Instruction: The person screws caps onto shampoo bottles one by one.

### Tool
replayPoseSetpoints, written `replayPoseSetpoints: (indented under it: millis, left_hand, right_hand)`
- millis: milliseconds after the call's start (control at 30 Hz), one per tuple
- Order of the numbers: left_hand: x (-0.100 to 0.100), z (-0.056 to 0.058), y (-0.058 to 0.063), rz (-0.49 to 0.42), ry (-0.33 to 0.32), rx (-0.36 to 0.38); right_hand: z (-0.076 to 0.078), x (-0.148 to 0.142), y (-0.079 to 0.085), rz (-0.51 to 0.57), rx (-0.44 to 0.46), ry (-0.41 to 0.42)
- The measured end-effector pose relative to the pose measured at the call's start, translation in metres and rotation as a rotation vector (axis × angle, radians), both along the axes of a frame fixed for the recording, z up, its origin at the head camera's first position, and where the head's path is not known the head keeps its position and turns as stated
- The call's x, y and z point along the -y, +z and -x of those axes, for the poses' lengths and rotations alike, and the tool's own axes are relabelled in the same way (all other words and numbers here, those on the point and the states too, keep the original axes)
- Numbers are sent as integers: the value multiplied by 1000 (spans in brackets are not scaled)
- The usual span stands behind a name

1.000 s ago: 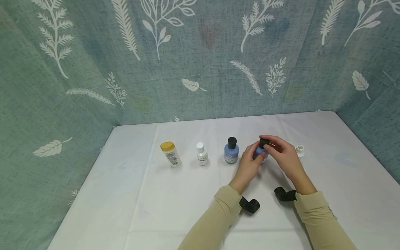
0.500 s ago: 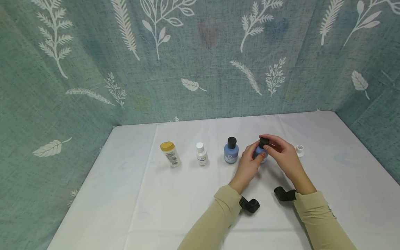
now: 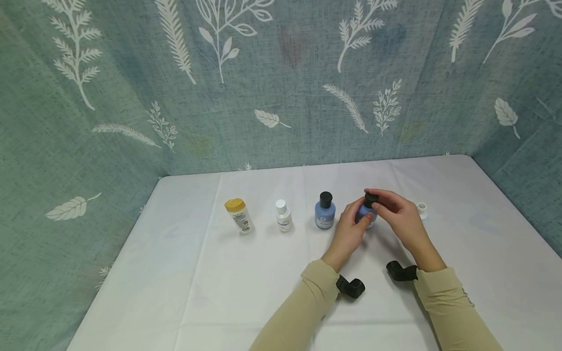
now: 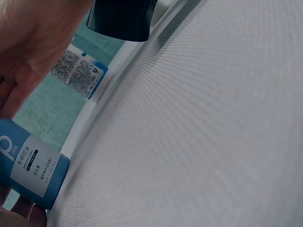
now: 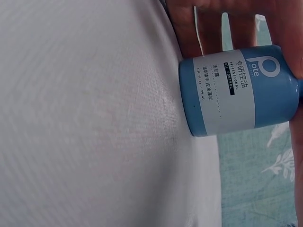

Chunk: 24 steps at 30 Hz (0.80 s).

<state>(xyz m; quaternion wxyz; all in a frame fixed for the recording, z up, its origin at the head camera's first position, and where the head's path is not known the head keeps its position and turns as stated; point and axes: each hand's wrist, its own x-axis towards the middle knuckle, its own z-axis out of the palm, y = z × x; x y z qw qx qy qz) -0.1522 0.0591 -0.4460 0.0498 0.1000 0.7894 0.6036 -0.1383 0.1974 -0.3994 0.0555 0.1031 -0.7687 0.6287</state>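
Both hands are at one blue shampoo bottle (image 3: 366, 213) with a black cap (image 3: 371, 199), upright on the white cloth. My left hand (image 3: 349, 231) grips the bottle's body from the left. My right hand (image 3: 401, 219) pinches the cap between thumb and fingers from the right. In the right wrist view the bottle's white label (image 5: 225, 94) faces the camera, its base at the cloth. The same blue bottle (image 4: 35, 165) shows at the lower left of the left wrist view. A matching blue bottle (image 3: 325, 217) with a black cap stands just left of my left hand.
Farther left stand a small white bottle (image 3: 284, 218) and a cream bottle (image 3: 241, 218) with a yellow cap. A white-topped bottle (image 3: 421, 210) is partly hidden beside my right hand. A green leaf-print curtain (image 3: 281, 87) rises behind the table (image 3: 241, 292).
Almost nothing has moved. My left hand keeps its grip on the bottle's body, and my right hand has shifted only slightly at the cap.
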Motion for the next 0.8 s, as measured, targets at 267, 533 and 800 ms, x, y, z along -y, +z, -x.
replayPoseSetpoints:
  millis: [267, 533, 800]
  left_hand:
    - [0, 0, -1, -2, -1, -4]
    - [0, 1, -2, 2, -1, -10]
    - [-1, 1, -2, 4, -2, -9]
  right_hand:
    - [8, -4, -14, -1, -13, -2]
    - [7, -4, -13, -15, -13, 7]
    - [6, -4, -11, -4, -27, 15]
